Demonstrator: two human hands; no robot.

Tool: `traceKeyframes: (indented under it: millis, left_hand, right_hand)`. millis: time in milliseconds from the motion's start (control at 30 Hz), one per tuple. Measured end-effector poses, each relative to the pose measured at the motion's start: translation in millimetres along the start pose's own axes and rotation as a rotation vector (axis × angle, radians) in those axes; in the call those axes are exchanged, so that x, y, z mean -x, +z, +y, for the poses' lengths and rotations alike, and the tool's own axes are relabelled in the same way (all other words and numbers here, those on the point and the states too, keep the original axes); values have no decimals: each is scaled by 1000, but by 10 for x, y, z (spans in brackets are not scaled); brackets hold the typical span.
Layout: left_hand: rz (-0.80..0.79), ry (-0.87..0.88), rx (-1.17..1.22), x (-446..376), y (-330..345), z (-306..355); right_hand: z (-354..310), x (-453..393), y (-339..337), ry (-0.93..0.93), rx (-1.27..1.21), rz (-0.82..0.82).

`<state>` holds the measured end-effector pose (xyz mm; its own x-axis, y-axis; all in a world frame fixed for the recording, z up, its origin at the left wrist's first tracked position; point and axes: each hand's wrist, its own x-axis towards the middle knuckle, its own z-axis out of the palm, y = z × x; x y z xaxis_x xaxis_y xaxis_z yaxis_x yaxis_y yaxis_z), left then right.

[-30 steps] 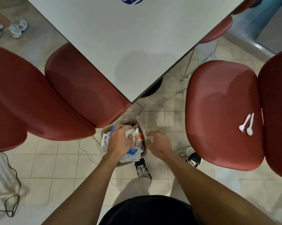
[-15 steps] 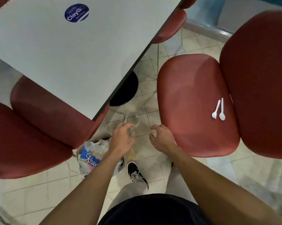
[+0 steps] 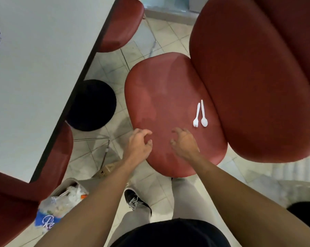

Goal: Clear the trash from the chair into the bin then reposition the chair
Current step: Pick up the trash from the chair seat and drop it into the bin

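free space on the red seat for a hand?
The red padded chair seat is bare across its far and table-side half. Its backrest side is taken by the white plastic fork and white plastic spoon, and its near end lies under the left hand and right hand.

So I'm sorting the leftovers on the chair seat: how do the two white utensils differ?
The fork ends in short prongs; the spoon ends in a smooth oval bowl. The fork lies nearer the table side, slightly slanted; the spoon lies nearer the backrest. Both are white plastic, side by side on the red seat, heads toward the person, untouched by either hand.
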<state>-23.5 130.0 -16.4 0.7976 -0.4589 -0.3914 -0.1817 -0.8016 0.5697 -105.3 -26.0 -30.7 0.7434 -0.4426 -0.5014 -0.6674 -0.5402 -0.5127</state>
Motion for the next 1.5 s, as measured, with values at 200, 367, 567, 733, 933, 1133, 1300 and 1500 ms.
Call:
traceKeyframes:
  millis: [200, 367, 567, 733, 933, 1133, 1300, 1500]
  left_hand:
    - [-77, 56, -33, -641, 535, 557]
    - [-166, 59, -61, -1136, 1003, 865]
    - [-222, 90, -52, -1632, 1562, 1040]
    - [-259, 29, -66, -1864, 2000, 1042]
    - [-283, -12, -67, -1980, 2333, 977]
    - [-235, -12, -83, -2055, 2428, 957]
    - [-285, -66, -87, -2112, 2409, 966]
    - [-296, -47, -106, -1982, 2420, 925]
  right_hand:
    - [619, -486, -374, 93, -55, 3]
    - [968, -892, -517, 179, -90, 32]
    - [1337, -1355, -584, 199, -129, 29]
    - [1577, -1646, -504, 259, -174, -27]
    - [1752, -1822, -338, 338, -143, -47]
    - [1775, -1949, -266, 390, -112, -13]
    - [1733, -1962, -244, 391, -209, -6]
    - [1585, -1796, -260, 482, -292, 2]
